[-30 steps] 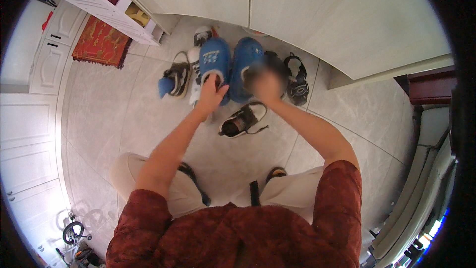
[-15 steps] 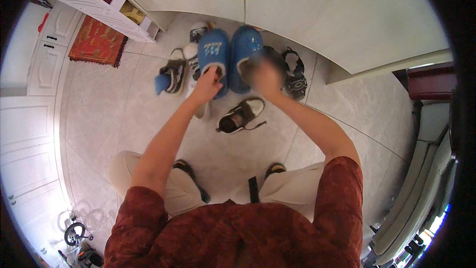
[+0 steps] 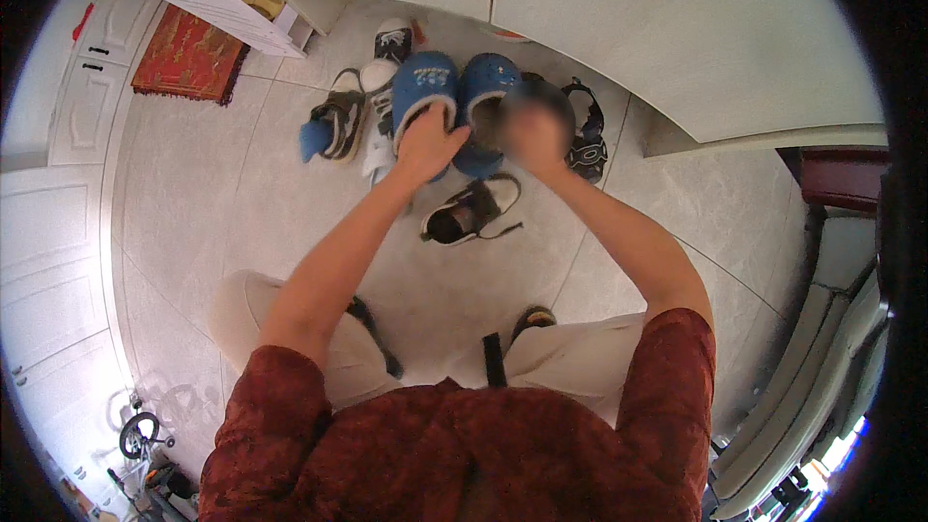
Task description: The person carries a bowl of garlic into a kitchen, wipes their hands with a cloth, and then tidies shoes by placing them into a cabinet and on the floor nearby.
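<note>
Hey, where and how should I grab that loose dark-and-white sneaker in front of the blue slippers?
Probably the rim at the heel of the sneaker, coming from the near left. Its heel points that way and its opening faces up, so fingers could hook inside. The toe points away to the right, the blue slippers crowd the far side, and a lace trails right.

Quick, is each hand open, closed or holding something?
Left hand: partly inside a blue slipper; grip can't be told.
Right hand: blurred, by another blue slipper; can't be told.
</note>
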Motion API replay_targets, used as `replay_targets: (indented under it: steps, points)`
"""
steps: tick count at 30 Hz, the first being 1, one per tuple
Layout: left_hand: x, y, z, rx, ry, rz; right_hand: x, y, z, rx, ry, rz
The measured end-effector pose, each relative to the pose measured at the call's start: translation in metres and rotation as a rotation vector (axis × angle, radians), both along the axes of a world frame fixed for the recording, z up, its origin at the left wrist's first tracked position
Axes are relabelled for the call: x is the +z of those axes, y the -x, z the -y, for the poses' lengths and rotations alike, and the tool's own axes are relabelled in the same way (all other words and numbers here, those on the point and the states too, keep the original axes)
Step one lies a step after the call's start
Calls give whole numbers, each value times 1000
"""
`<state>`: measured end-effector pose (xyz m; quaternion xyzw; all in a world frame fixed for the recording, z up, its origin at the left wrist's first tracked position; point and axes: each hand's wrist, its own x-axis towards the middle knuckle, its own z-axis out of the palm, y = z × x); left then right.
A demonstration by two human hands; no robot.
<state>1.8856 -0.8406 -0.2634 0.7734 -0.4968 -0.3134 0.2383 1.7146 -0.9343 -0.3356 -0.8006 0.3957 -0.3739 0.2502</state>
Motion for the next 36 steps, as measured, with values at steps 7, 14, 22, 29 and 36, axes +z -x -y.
replay_targets:
  steps: [7, 14, 22, 29, 36]
  points:
    - [9, 0, 4, -21, 14, 82, -3, 10, 15, 205, -288, 70]
    - [24, -3, 6, -10, 12, 68, 11, 14, 17, 247, -584, 144]
    - [21, -2, 2, 11, 94, 33, 41, 8, 13, 69, -865, 184]
    - [24, -5, 4, 109, 74, -76, 38, 9, 17, 92, -847, 220]
    - [35, -13, 3, 226, 137, -543, 48, 7, 14, 178, -884, 407]
